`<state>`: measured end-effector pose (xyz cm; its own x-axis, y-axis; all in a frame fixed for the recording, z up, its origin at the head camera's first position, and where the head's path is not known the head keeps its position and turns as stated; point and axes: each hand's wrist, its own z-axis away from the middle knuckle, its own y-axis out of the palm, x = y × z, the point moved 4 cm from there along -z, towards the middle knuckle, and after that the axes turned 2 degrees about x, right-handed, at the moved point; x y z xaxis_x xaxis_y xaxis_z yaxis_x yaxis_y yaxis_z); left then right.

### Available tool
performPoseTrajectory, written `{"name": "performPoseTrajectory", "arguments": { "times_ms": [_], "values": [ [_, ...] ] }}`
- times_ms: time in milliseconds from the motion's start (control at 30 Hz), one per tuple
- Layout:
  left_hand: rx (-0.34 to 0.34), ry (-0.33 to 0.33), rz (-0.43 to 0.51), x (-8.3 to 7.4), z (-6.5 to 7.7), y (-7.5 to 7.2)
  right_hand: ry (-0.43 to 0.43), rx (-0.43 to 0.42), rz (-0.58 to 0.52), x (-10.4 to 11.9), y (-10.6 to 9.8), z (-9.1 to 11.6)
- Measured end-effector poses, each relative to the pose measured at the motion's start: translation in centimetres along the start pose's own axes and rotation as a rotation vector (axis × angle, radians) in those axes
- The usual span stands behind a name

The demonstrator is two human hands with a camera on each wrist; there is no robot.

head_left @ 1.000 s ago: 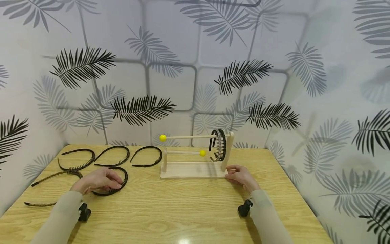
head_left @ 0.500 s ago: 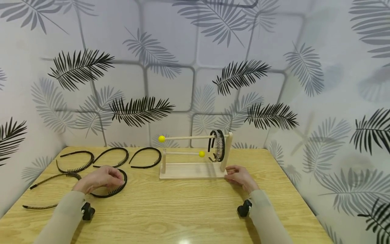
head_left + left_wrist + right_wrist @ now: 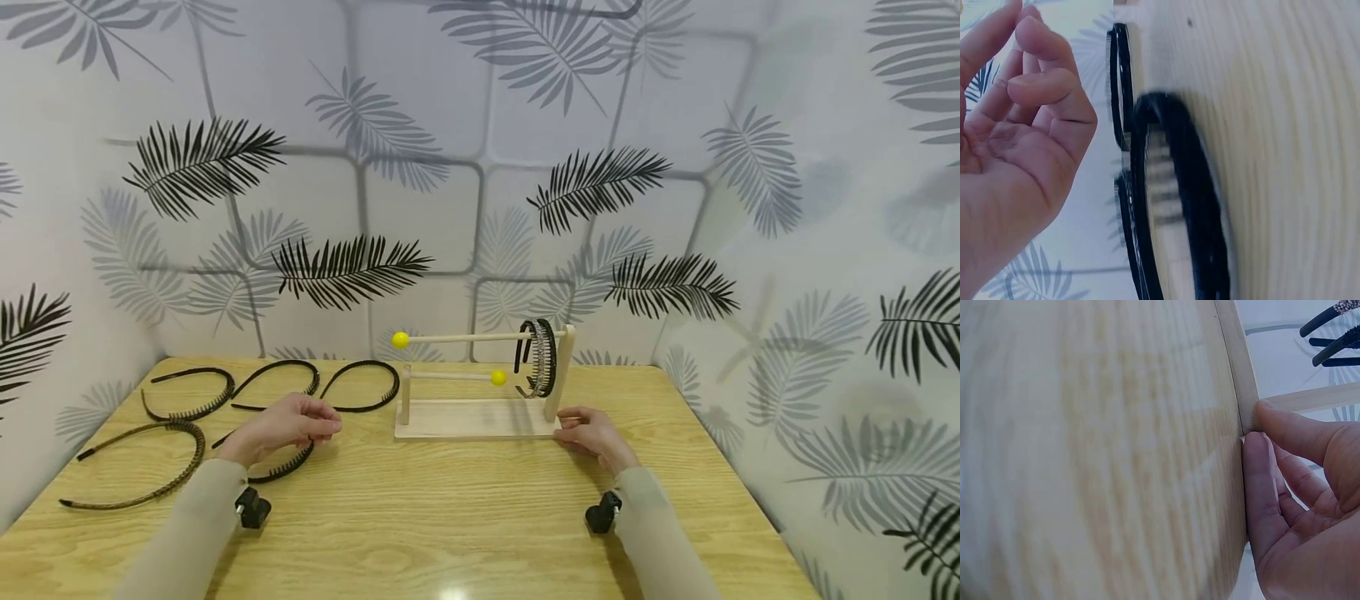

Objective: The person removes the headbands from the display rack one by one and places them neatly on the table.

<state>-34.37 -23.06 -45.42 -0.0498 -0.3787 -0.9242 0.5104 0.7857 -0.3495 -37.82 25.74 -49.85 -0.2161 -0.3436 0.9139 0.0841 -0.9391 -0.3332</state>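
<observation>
My left hand (image 3: 288, 427), fingers loosely bent and empty, has shifted right and farther, above the nearest black headband (image 3: 288, 470) on the table's (image 3: 450, 517) left; my right hand (image 3: 594, 435) still pinches the wooden rack's (image 3: 476, 419) right end.

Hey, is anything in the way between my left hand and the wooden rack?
Nothing visible is: the head view shows only bare table between your left hand and the wooden rack. The loose headband nearest the rack lies farther back.
</observation>
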Motion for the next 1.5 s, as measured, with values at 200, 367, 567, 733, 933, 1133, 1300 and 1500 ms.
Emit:
{"name": "performPoseTrajectory", "arguments": {
  "times_ms": [200,367,567,733,933,1133,1300,1500],
  "values": [
    [-0.023,0.048,0.045,-0.2,-1.5,1.5,-0.011,0.013,-0.021,0.2,0.1,0.2],
    [-0.05,0.042,0.063,-0.2,-2.6,2.6,0.001,0.012,-0.016,0.1,0.1,0.4],
    [-0.084,0.051,0.039,-1.3,-3.1,3.5,0.012,0.006,-0.012,0.0,0.1,0.4],
    [-0.108,0.051,0.094,-2.3,-3.8,4.2,0.01,0.008,-0.024,0.1,0.1,0.3],
    [-0.16,0.071,0.157,-3.3,-4.8,4.8,0.005,0.008,-0.009,0.2,-0.1,0.2],
    [-0.215,0.083,0.171,-4.0,-5.4,5.5,0.004,0.003,-0.008,0.2,-0.1,0.1],
    [-0.213,0.134,0.184,-4.5,-5.7,6.2,0.0,0.003,-0.01,0.1,0.0,0.0],
    [-0.213,0.149,0.219,-5.0,-6.2,6.9,-0.004,0.014,-0.021,0.1,0.0,0.2]
  ]
}}
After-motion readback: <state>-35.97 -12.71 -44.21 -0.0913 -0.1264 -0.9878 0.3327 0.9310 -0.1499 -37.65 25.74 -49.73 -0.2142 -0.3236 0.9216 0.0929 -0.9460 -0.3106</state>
